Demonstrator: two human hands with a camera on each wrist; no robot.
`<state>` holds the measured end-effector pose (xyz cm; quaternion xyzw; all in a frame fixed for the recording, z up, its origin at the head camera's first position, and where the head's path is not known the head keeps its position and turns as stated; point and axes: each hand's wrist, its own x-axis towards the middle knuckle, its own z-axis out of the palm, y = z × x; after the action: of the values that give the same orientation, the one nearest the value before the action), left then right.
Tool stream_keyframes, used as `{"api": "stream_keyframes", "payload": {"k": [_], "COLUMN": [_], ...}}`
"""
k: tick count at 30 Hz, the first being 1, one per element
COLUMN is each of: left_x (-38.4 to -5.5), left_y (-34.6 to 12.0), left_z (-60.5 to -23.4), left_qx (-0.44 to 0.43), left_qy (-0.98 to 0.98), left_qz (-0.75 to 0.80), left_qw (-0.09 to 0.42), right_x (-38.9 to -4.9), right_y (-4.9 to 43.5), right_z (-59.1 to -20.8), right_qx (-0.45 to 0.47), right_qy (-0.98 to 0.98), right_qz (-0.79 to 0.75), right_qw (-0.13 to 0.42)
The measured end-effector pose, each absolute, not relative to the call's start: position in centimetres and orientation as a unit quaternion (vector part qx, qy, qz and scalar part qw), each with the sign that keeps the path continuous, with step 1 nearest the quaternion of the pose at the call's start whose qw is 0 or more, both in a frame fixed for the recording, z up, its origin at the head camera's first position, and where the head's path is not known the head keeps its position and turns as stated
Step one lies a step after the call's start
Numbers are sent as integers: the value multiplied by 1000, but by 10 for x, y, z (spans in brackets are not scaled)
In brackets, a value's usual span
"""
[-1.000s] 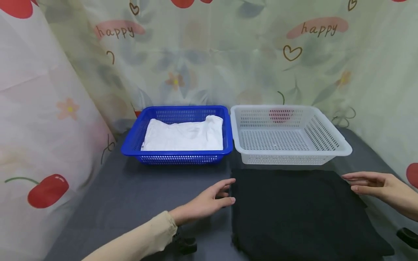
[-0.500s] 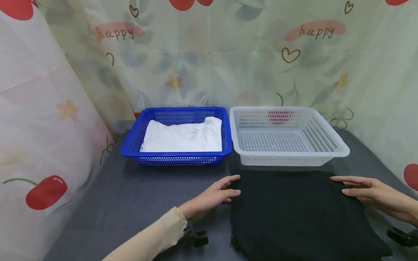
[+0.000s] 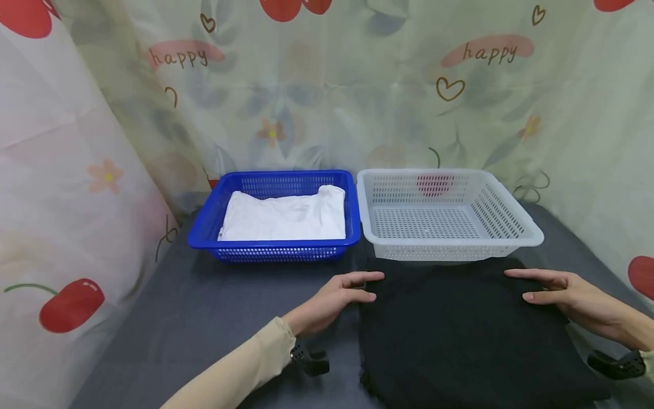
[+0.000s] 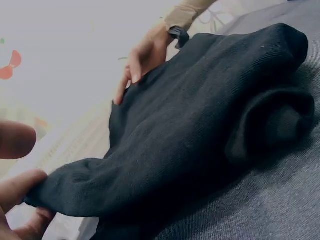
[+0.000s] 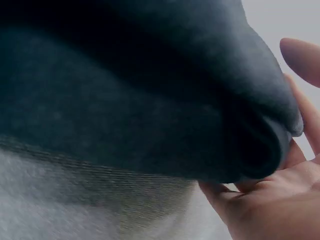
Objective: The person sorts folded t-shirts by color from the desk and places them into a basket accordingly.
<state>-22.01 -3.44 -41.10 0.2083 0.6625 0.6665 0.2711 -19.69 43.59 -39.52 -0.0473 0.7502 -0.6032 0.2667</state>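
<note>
A folded black garment lies before me, its far edge raised a little off the table. My left hand holds the far left corner; in the left wrist view the corner passes between its fingers. At the far right corner my right hand holds the other end, index finger and thumb over the top. The right wrist view has fingers beneath the thick fold, with the thumb apart from the cloth there. The garment hides the other fingertips.
Behind the garment stands a white perforated basket with nothing in it. To its left is a blue basket holding a folded white cloth. A grey cloth covers the table, and a printed curtain hangs behind.
Both hands have moved inward onto the garment's far corners and taken hold. The far edge has risen slightly toward the white basket. The baskets stay put.
</note>
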Motion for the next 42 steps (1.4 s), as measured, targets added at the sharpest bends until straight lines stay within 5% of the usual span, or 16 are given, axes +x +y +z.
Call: {"api": "stream_keyframes", "payload": {"k": [4, 20, 36, 42], "left_x": [-217, -206, -194, -194], "left_y": [-34, -24, -30, -34], "left_z": [-406, -413, -409, -411], "left_qx": [229, 222, 261, 261], "left_qy": [667, 632, 608, 607], "left_qz": [660, 655, 698, 705], "left_qw": [259, 350, 274, 257], "right_x": [-196, -203, -194, -192], "right_y": [435, 438, 437, 434], "right_z": [-391, -391, -388, -385], "right_qx": [-56, -86, -127, -127], "right_qy": [779, 699, 739, 732], "right_qz": [-574, -626, -627, -636], "right_qw": [244, 334, 210, 210]}}
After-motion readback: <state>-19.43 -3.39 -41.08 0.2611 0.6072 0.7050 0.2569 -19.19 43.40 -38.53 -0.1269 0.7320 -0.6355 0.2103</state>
